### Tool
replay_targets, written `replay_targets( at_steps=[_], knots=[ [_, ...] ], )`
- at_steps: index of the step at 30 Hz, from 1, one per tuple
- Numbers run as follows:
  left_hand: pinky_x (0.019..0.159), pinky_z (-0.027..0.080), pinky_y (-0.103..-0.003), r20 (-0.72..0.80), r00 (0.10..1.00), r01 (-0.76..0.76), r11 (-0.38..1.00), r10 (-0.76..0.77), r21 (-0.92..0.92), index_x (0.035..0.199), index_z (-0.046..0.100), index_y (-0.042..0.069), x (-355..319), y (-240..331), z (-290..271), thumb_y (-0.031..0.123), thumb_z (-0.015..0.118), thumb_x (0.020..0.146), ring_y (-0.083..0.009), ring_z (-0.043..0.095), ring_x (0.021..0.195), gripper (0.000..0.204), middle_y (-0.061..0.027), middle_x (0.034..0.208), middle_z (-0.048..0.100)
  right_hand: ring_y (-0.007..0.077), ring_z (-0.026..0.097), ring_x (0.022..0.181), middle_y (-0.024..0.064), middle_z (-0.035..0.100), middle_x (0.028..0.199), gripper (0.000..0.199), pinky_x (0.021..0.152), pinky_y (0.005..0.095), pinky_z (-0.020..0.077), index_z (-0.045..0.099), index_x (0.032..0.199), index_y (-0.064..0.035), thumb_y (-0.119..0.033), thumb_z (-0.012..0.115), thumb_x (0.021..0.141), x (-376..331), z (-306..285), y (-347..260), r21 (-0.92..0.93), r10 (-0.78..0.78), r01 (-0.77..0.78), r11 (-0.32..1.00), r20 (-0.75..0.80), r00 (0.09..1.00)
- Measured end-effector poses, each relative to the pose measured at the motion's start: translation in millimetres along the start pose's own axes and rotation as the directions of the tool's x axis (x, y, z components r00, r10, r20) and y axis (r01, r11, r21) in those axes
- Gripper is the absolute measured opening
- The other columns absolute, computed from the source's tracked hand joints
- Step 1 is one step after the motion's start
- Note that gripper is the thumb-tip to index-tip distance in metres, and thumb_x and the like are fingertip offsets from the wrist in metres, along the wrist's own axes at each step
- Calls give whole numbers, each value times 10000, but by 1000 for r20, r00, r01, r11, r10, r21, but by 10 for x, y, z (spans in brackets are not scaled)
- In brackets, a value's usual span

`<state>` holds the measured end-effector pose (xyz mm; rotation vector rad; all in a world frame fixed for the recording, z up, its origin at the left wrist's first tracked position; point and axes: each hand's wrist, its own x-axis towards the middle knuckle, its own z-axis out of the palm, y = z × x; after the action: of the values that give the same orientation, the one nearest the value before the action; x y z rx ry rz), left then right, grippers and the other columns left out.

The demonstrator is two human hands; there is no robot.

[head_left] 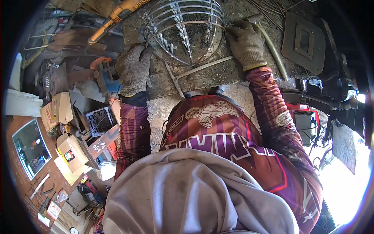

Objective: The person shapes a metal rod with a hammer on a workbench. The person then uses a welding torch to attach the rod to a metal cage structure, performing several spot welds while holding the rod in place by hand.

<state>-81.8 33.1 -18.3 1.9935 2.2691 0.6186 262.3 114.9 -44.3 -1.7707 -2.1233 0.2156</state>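
Note:
A round cage of bent metal rods (pixel 189 61), with rough strips along its ribs, rests on the dirty workbench (pixel 159 87). My left hand (pixel 134 70), in a grey knit glove, is closed with its fingertips at the cage's left rim. At the right rim is my gloved right hand (pixel 248 46), its fingers bent against the thin ring; their undersides are hidden. A chipping hammer (pixel 204 67) lies in front of the cage, its head toward me. Beside my right hand lies a hammer with a long metal handle (pixel 274 54).
A yellow-orange power tool (pixel 117 17) lies at the far left of the bench. A welding mask (pixel 303 43) lies at the right, near loose wire rods (pixel 269 9). Cardboard boxes (pixel 62 109), a plastic crate (pixel 97 121) and a clamp (pixel 103 72) crowd the left side.

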Motion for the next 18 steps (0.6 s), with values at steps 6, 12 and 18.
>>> replay_targets(
  at_steps=[6,12,18],
  knots=[
    [956,517,-472,-9,1000,-7,1000,7,-10,1106,777,76,-40,-8,11,427,758,914,-398,679,1085,400,-171,1163,733,397,520,1380,53,667,1378,261,1153,507,450,811,1156,-238,-379,723,954,-15,16,-7,-4,-20,20,1000,-12,1000],
    [985,515,-471,1,1000,5,1000,-5,1,1146,774,105,-61,-62,40,375,737,948,-399,675,1125,337,-177,1195,730,398,516,1382,59,656,1399,278,1166,494,446,796,1207,-248,-358,691,975,-18,28,24,10,-23,23,1000,17,1000],
    [993,516,-456,9,1000,-14,999,14,29,1180,760,102,-71,-105,50,343,732,956,-402,670,1147,330,-183,1225,720,385,534,1366,60,646,1426,291,1163,483,447,788,1227,-270,-354,674,973,0,-11,78,54,-17,14,998,47,999]
  ],
)
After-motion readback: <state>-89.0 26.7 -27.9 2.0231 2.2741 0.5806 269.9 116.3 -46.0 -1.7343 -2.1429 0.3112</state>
